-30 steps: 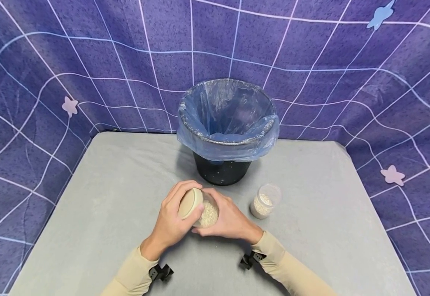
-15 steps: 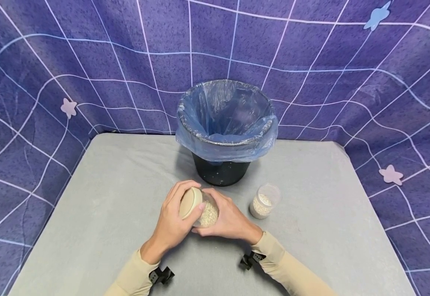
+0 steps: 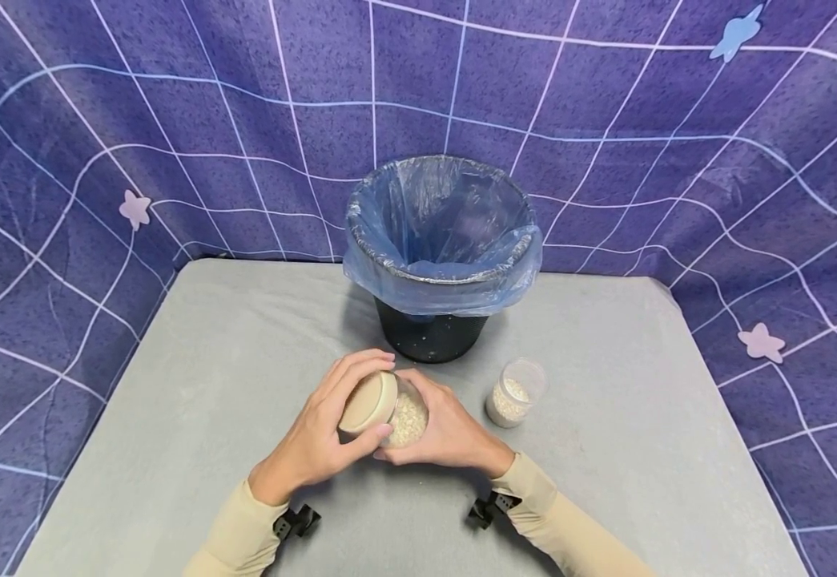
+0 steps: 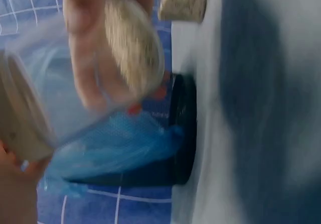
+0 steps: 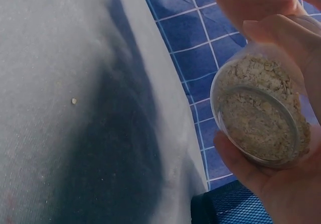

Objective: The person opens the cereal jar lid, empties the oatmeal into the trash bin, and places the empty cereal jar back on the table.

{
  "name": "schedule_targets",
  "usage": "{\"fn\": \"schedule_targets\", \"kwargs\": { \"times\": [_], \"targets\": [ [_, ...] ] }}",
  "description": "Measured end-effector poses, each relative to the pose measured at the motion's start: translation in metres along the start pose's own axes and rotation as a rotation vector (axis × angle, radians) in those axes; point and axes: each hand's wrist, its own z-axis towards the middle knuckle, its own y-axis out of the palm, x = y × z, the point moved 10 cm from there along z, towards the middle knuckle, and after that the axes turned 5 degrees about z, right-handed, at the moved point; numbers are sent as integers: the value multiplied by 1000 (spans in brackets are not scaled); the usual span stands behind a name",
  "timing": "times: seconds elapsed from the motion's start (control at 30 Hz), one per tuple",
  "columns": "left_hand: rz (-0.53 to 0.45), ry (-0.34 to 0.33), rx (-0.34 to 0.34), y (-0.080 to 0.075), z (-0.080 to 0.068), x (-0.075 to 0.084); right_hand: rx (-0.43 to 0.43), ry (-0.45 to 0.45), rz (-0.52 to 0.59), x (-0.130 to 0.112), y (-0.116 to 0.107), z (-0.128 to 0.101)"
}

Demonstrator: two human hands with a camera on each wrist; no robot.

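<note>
Near the front edge of the desk (image 3: 195, 377), both hands held one clear jar (image 3: 405, 417) tilted above the grey cloth, its beige lid (image 3: 368, 402) pointing left and toward the person. The right hand (image 3: 447, 433) cupped the body of the jar, fingers curled round the clear wall; the right wrist view showed pale flaky grains (image 5: 261, 118) heaped against the jar's base. The left hand (image 3: 317, 437) had its fingers (image 3: 364, 362) and thumb wrapped round the rim of the lid, clamped on it. The lid sat on the mouth with no gap visible, so the step in hand looked like unscrewing, with the seal not yet broken. The next move would likely call for the right hand to keep the jar from turning while the left twisted the lid and lifted it straight off, holding the mouth up enough that no grains spilled. Just right of the hands stood a second clear jar (image 3: 515, 393), lidless and partly filled with the same grains. Farther back, a black bin (image 3: 432, 332) lined with a blue bag (image 3: 443, 280) stood on the desk.
</note>
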Motion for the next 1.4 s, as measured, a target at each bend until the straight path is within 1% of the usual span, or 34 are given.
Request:
{"fn": "schedule_targets", "kwargs": {
  "times": [0.07,0.17,0.23,0.3,0.4,0.53,0.67,0.8,0.93,1.03,1.1,1.13,1.2,1.27,1.4],
  "targets": [
    [-14,60,-4,-3,1,3,-13,2,9,-1,1,-1],
    [-42,156,13,-5,3,8,-39,-3,24,-3,3,-1],
    [-60,202,24,-5,3,9,-55,-6,39,-4,5,-2],
    [-81,230,31,-3,4,9,-64,-10,45,-5,6,-2],
    [-100,241,33,1,3,7,-70,-11,48,-6,7,-2],
    [-111,221,49,2,2,4,-67,-22,46,-7,8,-1],
    [-115,164,78,1,2,0,-52,-29,41,-6,9,0],
    [-96,70,118,1,2,-5,-33,-19,43,-4,8,1],
    [-52,-49,155,3,0,-12,-7,-19,17,-2,6,2],
    [-7,-133,159,5,-1,-15,12,-25,-11,-1,4,2],
    [29,-167,145,6,-1,-17,19,-22,-26,-1,3,2],
    [41,-171,133,6,-1,-17,21,-21,-32,0,2,2],
    [56,-157,97,6,0,-16,24,-17,-39,0,1,2],
    [54,-111,51,7,3,-14,19,-11,-32,0,0,2],
    [25,7,-40,7,7,-6,4,1,-6,0,-2,1]
  ]
}}
